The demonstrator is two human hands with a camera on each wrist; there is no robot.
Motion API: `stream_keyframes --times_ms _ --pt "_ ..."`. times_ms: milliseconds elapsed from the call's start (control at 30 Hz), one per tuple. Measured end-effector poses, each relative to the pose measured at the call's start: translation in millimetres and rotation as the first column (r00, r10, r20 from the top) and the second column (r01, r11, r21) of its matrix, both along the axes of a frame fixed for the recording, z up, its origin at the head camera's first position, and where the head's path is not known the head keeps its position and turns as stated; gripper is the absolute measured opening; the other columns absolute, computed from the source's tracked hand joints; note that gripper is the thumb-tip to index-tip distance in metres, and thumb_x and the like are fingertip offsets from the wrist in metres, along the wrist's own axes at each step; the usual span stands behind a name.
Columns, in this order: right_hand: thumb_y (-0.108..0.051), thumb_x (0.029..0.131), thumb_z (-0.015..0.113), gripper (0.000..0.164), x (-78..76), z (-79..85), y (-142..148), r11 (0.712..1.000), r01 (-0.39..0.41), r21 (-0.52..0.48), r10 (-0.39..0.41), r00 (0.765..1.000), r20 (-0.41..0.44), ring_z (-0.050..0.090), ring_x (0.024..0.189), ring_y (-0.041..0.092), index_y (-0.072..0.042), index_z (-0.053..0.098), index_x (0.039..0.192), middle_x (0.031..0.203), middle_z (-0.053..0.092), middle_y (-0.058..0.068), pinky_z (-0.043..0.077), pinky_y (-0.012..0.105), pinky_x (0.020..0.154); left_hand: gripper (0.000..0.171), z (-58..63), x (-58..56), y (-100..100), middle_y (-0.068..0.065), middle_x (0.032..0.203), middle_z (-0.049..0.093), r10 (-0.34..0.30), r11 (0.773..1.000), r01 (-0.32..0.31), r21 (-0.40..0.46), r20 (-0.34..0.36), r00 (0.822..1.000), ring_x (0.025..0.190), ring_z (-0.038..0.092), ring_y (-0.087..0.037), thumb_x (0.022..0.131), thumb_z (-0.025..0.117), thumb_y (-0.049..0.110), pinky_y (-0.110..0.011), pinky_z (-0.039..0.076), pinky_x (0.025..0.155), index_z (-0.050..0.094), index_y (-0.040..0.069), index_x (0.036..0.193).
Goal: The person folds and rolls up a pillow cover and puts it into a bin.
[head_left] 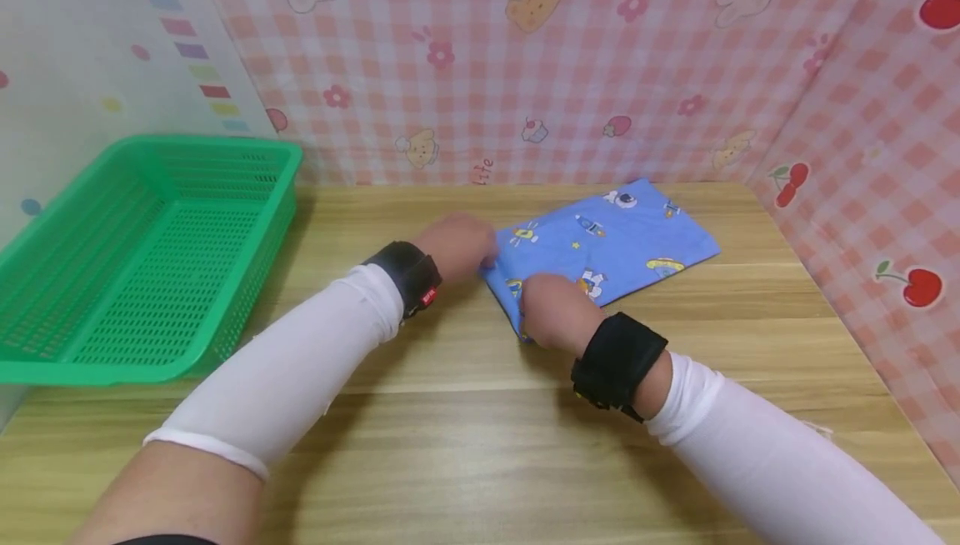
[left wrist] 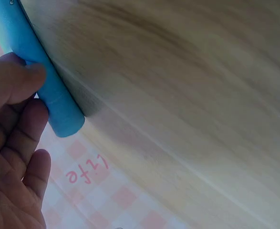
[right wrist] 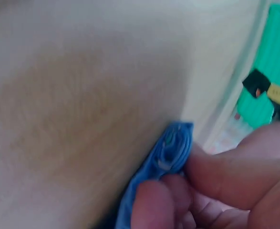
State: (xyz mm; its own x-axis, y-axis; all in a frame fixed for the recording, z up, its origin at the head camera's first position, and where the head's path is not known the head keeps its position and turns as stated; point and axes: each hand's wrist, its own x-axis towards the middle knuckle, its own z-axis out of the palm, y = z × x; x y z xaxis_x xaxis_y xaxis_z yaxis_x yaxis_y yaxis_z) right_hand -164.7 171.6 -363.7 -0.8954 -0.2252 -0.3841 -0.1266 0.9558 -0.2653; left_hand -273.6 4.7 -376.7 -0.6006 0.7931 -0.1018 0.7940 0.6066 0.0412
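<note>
A: Where is the blue space-print cloth [head_left: 607,237]?

B: On the wooden surface [head_left: 465,445], right of centre in the head view. It lies flat except along its left edge, where both hands work. The green basket [head_left: 97,373] stands apart, at the left of the frame.

A: And the fingers?

B: The left hand [head_left: 459,247] pinches that edge near its upper end, thumb against fingers with only fabric between. The right hand [head_left: 558,312] pinches the lower end just as tightly.

A: Which step is this?

B: Rolling up the cloth, I'd judge, and partway: a flat stretch is left. The next move probably calls for both hands turning the roll evenly toward the right, so neither end runs ahead.

A: What do the wrist views add?

B: In the head view, the hands cover the roll's ends. The right wrist view shows layers coiled at one end; the left wrist view shows a smooth, rounded tube at the other. Only the head view shows the flat part whole.
</note>
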Motion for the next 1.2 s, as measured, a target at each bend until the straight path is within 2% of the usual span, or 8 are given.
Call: stream_keyframes --times_ms 100,200,267,333,467,667,933,1200 --pt "-0.005 0.099 0.060 0.007 10.9 0.8 -5 0.996 -0.082 0.039 0.084 0.993 -0.080 0.058 0.078 0.024 -0.002 0.065 0.096 0.086 0.063 0.010 0.054 0.040 0.073 0.014 -1.4 0.3 -2 0.001 0.093 0.069 -0.021 1.000 0.021 -0.001 -0.006 1.000 0.089 0.060 -0.018 0.099 0.068 0.011 -0.033 0.051 0.088 0.077 0.017 0.091" --pt "-0.004 0.103 0.055 0.011 20.9 2.6 -10 0.978 -0.184 0.103 0.198 0.969 -0.150 0.061 0.085 0.026 0.002 0.064 0.103 0.094 0.066 0.014 0.058 0.046 0.087 0.020 -3.7 0.8 -3 0.002 0.091 0.067 -0.014 1.000 0.014 0.015 -0.007 1.000 0.089 0.058 -0.019 0.097 0.066 0.007 -0.035 0.049 0.090 0.074 0.019 0.083" --pt "-0.005 0.104 0.055 0.012 25.7 3.5 -11 0.964 -0.230 0.132 0.252 0.950 -0.183 0.064 0.086 0.027 0.003 0.064 0.105 0.096 0.067 0.017 0.059 0.048 0.087 0.022 -4.1 1.7 -3 0.003 0.092 0.066 -0.005 1.000 0.006 0.024 -0.005 1.000 0.090 0.057 -0.018 0.097 0.065 0.007 -0.036 0.048 0.095 0.071 0.020 0.080" --pt "-0.006 0.105 0.055 0.013 28.8 4.2 -12 0.954 -0.253 0.162 0.283 0.938 -0.200 0.065 0.086 0.027 0.004 0.064 0.105 0.096 0.068 0.017 0.061 0.047 0.085 0.023 -3.7 3.1 -3 0.004 0.093 0.066 0.002 0.999 -0.002 0.032 -0.001 1.000 0.092 0.058 -0.018 0.097 0.065 0.007 -0.038 0.046 0.102 0.070 0.022 0.080" --pt "-0.006 0.104 0.058 0.011 30.0 3.7 -14 0.948 -0.256 0.187 0.294 0.931 -0.217 0.067 0.083 0.029 0.002 0.065 0.100 0.093 0.069 0.017 0.062 0.048 0.081 0.022 -2.7 6.1 -3 0.005 0.097 0.068 -0.002 0.999 0.003 0.038 -0.014 1.000 0.100 0.063 -0.018 0.098 0.064 0.009 -0.044 0.040 0.116 0.071 0.022 0.083" --pt "-0.006 0.102 0.059 0.011 28.6 0.2 -18 0.942 -0.266 0.205 0.313 0.918 -0.246 0.070 0.081 0.032 -0.001 0.067 0.096 0.089 0.071 0.016 0.063 0.050 0.075 0.021 -1.5 8.3 -3 0.003 0.105 0.074 -0.018 1.000 0.019 0.011 -0.051 0.999 0.110 0.067 -0.021 0.100 0.061 0.008 -0.048 0.034 0.122 0.073 0.022 0.090" --pt "-0.009 0.103 0.060 0.011 24.1 -0.3 -19 0.948 -0.243 0.204 0.287 0.931 -0.226 0.065 0.075 0.028 -0.001 0.067 0.098 0.086 0.068 0.013 0.062 0.050 0.073 0.020 -0.6 8.4 -3 0.003 0.111 0.076 0.006 1.000 -0.006 0.023 -0.013 1.000 0.116 0.067 -0.020 0.102 0.059 0.011 -0.045 0.035 0.122 0.075 0.022 0.101" --pt "-0.011 0.098 0.061 0.009 9.6 5.7 -12 0.959 -0.222 0.176 0.231 0.972 -0.033 0.054 0.073 0.024 -0.004 0.062 0.093 0.083 0.058 0.008 0.053 0.041 0.064 0.022 -1.2 1.8 -7 0.007 0.106 0.075 0.022 1.000 -0.023 0.012 0.068 0.997 0.110 0.067 -0.018 0.098 0.063 0.007 -0.040 0.039 0.117 0.075 0.026 0.099"
